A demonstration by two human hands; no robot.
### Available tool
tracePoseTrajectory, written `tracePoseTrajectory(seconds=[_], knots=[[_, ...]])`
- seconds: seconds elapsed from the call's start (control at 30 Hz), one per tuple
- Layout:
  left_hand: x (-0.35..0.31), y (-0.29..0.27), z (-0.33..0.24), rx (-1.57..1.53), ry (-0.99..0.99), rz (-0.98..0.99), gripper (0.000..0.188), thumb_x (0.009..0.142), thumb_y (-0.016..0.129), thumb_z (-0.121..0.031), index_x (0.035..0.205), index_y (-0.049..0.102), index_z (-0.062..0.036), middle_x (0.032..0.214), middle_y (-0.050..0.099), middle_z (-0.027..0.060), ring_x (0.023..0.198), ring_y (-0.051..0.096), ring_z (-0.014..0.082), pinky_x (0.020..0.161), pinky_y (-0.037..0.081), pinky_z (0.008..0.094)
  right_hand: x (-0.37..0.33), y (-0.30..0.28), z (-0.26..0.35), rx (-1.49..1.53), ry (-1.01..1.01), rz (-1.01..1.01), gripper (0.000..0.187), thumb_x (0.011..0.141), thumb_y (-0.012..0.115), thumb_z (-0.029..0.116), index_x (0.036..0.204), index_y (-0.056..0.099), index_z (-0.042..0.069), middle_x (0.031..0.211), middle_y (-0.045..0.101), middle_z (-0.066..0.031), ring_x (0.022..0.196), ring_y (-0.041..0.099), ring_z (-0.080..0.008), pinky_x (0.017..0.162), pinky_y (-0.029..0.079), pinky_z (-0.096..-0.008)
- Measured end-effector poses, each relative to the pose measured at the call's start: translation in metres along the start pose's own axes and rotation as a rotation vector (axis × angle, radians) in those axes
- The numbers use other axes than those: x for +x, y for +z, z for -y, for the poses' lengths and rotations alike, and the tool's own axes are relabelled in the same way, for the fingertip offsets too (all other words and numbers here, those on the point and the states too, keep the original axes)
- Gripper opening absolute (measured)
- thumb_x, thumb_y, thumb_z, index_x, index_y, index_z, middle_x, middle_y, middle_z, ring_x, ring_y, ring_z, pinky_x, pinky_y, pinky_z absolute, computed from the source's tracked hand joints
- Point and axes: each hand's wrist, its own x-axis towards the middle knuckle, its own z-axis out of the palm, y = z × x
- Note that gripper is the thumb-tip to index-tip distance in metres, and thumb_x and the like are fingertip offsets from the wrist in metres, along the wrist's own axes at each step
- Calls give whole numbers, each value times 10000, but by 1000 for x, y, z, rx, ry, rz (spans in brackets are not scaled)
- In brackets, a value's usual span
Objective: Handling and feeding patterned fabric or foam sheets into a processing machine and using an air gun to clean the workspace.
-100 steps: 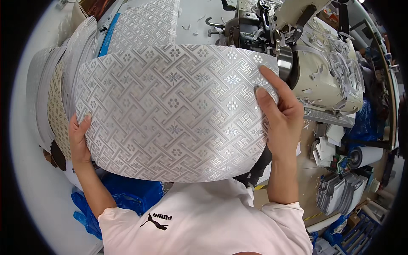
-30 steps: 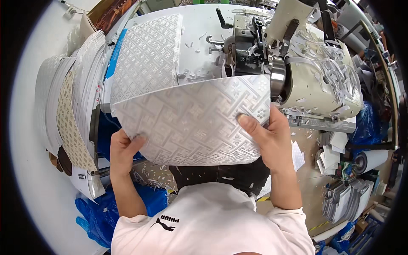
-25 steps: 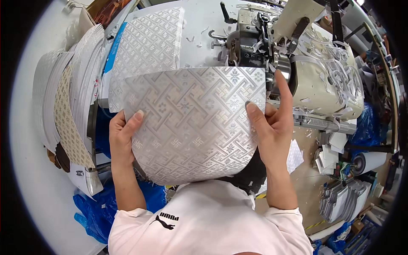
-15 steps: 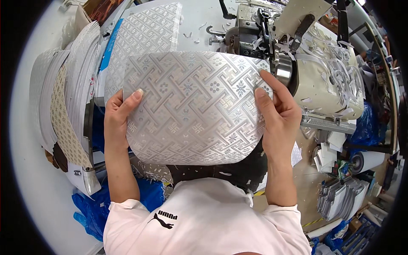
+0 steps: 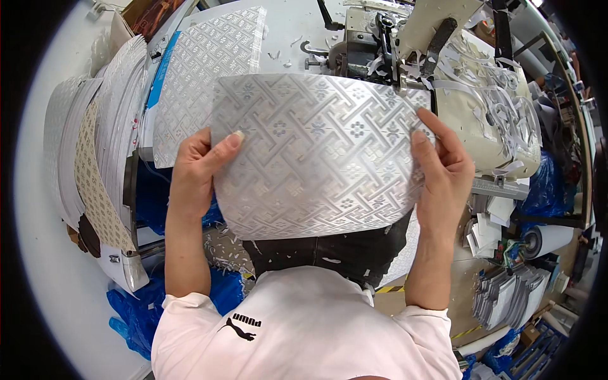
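I hold a silver sheet (image 5: 316, 155) embossed with an interlocking geometric pattern, raised in front of me over my lap. My left hand (image 5: 199, 171) grips its left edge, thumb on the face of the sheet. My right hand (image 5: 443, 168) grips its right edge the same way. The sheet's far edge reaches toward a cream sewing machine (image 5: 468, 82) whose needle area lies just behind the sheet's top right corner.
A second patterned sheet (image 5: 206, 76) lies flat on the white table (image 5: 285, 25) to the left. Stacks of cut sheets (image 5: 95, 158) stand at the far left. Blue plastic bags (image 5: 142, 310) lie below. Paper scraps and a roll (image 5: 544, 237) sit at right.
The sheet, first held wide and bent, was refolded to a narrower piece; both hands moved inward and now hold it flat, slightly further toward the sewing machine.
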Motion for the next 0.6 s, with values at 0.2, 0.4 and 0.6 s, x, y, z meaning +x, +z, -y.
tracePoseTrajectory(seconds=[0.2, 0.4, 0.6], knots=[[8, 61, 16, 1, -66, 266, 287, 975, 688, -204, 1091, 704, 58, 982, 747, 82, 802, 675, 84, 715, 547, 234, 22, -76, 2, -25, -32, 17, 320, 955, 709, 78, 1261, 679, -9, 814, 629, 37, 687, 490, -6, 610, 348, -174], [8, 139, 17, -152, -94, 392, 280, 1015, 640, -196, 1112, 694, 60, 973, 736, 57, 829, 649, 69, 739, 533, 240, 39, -151, 18, -186, -112, -80, 318, 954, 729, 126, 1257, 691, 38, 894, 745, -61, 804, 627, -33, 703, 458, -172], [8, 197, 17, -100, -40, 539, 269, 1025, 628, -194, 1129, 686, 48, 926, 717, 22, 813, 626, 65, 721, 515, 245, 26, -207, 52, -454, -227, -211, 417, 972, 711, 171, 1362, 621, 55, 1145, 720, -117, 1030, 660, -127, 873, 505, -250]])
